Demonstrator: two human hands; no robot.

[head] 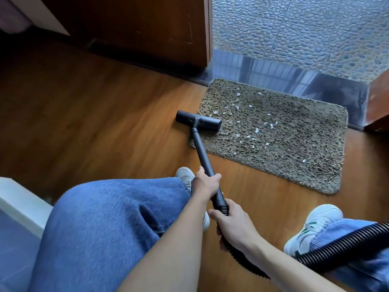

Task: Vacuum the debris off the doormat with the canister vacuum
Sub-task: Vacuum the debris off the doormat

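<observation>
Doormat (pixel 294 157) (1) carries perhaps 25 pale flecks (pixel 256 130); left hand (pixel 205 183) grips 1 wand (pixel 201 150), right hand (pixel 233 226) its hose (pixel 341 247).

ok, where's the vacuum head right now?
Head view: the vacuum head straddles the doormat at its left edge, half on it and half on the wooden floor, left of the white debris.

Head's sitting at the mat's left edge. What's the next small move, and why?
Probably push the vacuum head rightward across the doormat: it straddles the left edge, and the white debris lies just right of it.
</observation>
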